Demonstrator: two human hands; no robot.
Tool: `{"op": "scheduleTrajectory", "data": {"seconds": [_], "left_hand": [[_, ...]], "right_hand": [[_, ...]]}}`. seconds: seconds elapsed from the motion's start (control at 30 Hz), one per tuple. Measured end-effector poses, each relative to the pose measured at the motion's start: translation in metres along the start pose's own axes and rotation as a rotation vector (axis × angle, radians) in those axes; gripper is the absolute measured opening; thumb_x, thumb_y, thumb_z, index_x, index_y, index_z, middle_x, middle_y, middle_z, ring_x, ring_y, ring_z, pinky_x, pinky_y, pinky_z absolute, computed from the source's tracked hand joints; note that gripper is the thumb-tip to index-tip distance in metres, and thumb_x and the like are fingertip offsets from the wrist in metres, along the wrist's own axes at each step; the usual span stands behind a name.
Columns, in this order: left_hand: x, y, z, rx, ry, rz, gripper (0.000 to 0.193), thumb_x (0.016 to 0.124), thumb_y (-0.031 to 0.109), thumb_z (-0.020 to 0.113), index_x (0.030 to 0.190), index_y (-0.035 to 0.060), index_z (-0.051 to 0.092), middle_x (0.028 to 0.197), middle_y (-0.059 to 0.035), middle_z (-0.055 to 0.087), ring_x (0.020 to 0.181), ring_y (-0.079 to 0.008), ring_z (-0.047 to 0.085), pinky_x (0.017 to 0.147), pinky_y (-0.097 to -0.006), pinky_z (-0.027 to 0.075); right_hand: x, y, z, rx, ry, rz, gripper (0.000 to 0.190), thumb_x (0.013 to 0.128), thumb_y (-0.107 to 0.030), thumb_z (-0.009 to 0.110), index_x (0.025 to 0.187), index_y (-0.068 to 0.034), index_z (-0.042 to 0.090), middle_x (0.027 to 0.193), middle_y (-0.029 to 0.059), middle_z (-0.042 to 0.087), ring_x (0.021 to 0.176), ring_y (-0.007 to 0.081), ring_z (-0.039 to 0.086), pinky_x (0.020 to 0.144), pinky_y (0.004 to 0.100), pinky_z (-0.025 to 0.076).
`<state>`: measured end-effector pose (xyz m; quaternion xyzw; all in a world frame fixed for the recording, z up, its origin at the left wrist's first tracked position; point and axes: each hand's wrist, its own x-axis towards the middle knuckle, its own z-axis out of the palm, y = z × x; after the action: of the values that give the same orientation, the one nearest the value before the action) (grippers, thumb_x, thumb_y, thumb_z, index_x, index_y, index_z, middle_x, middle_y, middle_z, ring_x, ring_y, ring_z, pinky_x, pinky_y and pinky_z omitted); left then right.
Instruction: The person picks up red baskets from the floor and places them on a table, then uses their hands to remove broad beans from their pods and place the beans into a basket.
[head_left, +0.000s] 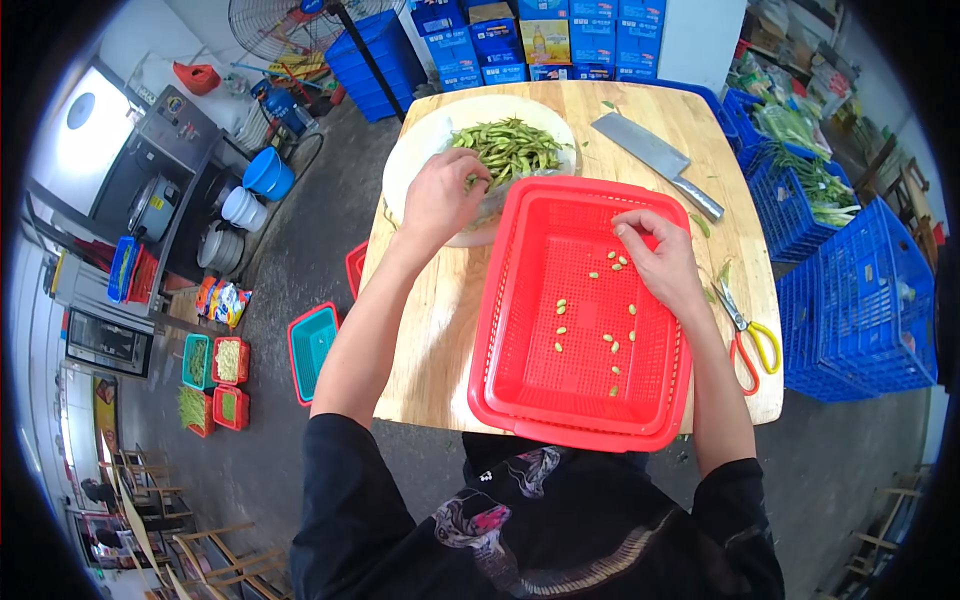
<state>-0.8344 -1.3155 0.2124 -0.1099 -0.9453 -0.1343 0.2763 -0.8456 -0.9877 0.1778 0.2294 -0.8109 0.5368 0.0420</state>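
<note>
My left hand (444, 196) is at the near left edge of a pile of green soybean pods (517, 146), its fingers curled. Green shows by its fingertips, but I cannot tell whether they grip a pod. The pods lie on clear plastic on a large round white board or tray (409, 161). Over the far right part of a red plastic basket (517, 409), my right hand (661, 259) has thumb and forefinger close together; anything between them is hidden. Several shelled green beans (561, 306) lie scattered on the basket's perforated bottom.
A cleaver (641, 142) lies on the wooden table (420, 360) at the far right. Scissors with red and yellow handles (742, 326) rest by the right edge. Blue crates (862, 307) stand on the right, a teal-lined red basket (313, 349) on the left.
</note>
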Motion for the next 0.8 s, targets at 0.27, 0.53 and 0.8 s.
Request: {"op": "scheduleTrajectory", "data": {"seconds": [0.27, 0.53, 0.8], "left_hand": [[0.009, 0.019, -0.010, -0.941, -0.132, -0.506, 0.015, 0.095, 0.017, 0.072, 0.101, 0.0031, 0.071, 0.102, -0.0058, 0.073, 0.094, -0.0144, 0.069, 0.083, -0.0286, 0.055], [0.002, 0.086, 0.003, -1.659, -0.334, -0.616, 0.021, 0.095, 0.012, 0.073, 0.113, 0.0049, 0.064, 0.105, -0.0045, 0.071, 0.096, -0.0125, 0.069, 0.087, -0.0267, 0.058], [-0.001, 0.124, 0.016, -1.749, -0.455, -0.664, 0.018, 0.096, 0.015, 0.071, 0.113, 0.0115, 0.066, 0.109, -0.0005, 0.070, 0.104, -0.0104, 0.065, 0.089, -0.0279, 0.051]], "right_hand": [[-0.001, -0.008, -0.001, 0.005, -0.005, 0.011, 0.024, 0.096, -0.018, 0.066, 0.108, 0.002, 0.072, 0.101, 0.0143, 0.075, 0.097, 0.0223, 0.071, 0.088, 0.0334, 0.054], [-0.004, -0.018, -0.002, 0.090, -0.013, -0.038, 0.022, 0.097, -0.016, 0.066, 0.109, 0.002, 0.071, 0.101, 0.0119, 0.075, 0.097, 0.0185, 0.070, 0.088, 0.0318, 0.054], [-0.004, -0.027, -0.009, 0.534, -0.120, 0.114, 0.023, 0.103, -0.018, 0.062, 0.114, 0.000, 0.070, 0.101, 0.0068, 0.074, 0.096, 0.0145, 0.070, 0.087, 0.0288, 0.054]]}}
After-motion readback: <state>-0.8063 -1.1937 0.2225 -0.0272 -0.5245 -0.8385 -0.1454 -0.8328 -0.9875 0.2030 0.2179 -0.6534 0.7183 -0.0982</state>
